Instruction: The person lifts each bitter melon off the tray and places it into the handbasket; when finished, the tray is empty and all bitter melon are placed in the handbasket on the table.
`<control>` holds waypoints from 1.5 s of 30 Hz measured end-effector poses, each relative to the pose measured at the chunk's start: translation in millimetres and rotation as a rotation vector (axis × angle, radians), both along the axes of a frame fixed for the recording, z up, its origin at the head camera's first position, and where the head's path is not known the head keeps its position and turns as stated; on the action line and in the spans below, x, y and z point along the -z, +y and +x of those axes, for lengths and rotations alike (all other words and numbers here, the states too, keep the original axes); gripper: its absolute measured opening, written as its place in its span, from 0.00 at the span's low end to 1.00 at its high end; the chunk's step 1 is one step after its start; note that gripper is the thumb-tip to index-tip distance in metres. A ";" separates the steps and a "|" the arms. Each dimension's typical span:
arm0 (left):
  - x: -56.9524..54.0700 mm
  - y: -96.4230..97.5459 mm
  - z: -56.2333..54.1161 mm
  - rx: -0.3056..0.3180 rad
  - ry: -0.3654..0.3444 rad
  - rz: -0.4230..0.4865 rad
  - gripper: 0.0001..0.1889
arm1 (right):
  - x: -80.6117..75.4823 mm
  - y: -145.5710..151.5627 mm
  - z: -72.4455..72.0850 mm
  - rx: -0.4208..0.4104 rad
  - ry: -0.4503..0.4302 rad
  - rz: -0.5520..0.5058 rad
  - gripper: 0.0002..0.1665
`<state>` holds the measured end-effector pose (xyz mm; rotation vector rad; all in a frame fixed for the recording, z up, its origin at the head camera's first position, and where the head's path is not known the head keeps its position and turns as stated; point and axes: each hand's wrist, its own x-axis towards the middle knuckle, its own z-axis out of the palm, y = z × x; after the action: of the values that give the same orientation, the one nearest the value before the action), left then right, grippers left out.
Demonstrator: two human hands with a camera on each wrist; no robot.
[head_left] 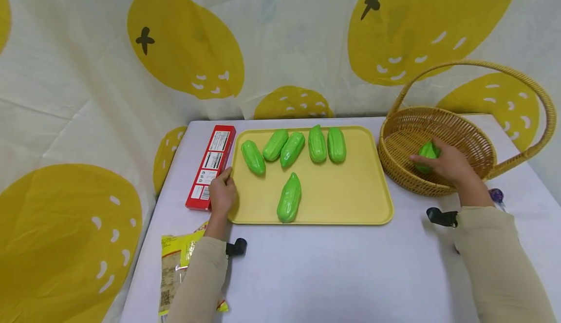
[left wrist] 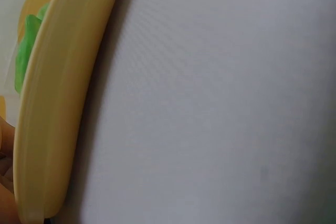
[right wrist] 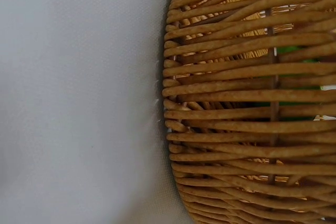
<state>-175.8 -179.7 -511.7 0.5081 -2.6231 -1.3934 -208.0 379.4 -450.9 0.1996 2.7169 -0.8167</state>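
Inside the wicker basket (head_left: pixel 396 179) at the right, my right hand (head_left: pixel 449 162) grips a glossy green ridged vegetable (head_left: pixel 424 153), thumb and fingers round its sides. In the right wrist view, woven basket wall (right wrist: pixel 236 98) covers most of the hand's work, with bits of green behind the gaps. My left hand (head_left: pixel 222 194) holds the left rim of a yellow tray (head_left: pixel 346 191). On the tray lie several similar long green vegetables; most are in a row along the back, and one vegetable (head_left: pixel 289 199) lies near the front edge.
A red box (head_left: pixel 210 167) lies left of the tray, close beside my left hand. A yellow food packet (head_left: pixel 171 264) is partly under my left forearm. The basket's tall handle (head_left: pixel 543 99) arches over its right side. A patterned cloth hangs behind the table.
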 end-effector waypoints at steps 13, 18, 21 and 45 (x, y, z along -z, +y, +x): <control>-1.6 0.3 -0.2 0.002 0.038 -0.026 0.23 | 0.0 0.2 1.7 0.004 -0.026 -0.008 0.66; -0.7 -0.1 0.1 -0.001 0.034 -0.029 0.23 | 2.4 2.4 1.0 0.007 -0.021 0.007 0.65; 0.0 -0.1 0.4 -0.004 0.029 -0.032 0.23 | 2.4 2.8 1.2 0.005 -0.013 0.020 0.64; 1.1 -1.0 0.6 0.002 0.016 -0.018 0.23 | -62.2 -50.5 41.1 -0.061 0.449 0.083 0.55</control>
<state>-175.2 -180.7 -512.8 0.4900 -2.6219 -1.3672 -166.9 328.9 -388.7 -0.0595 3.1584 -0.8118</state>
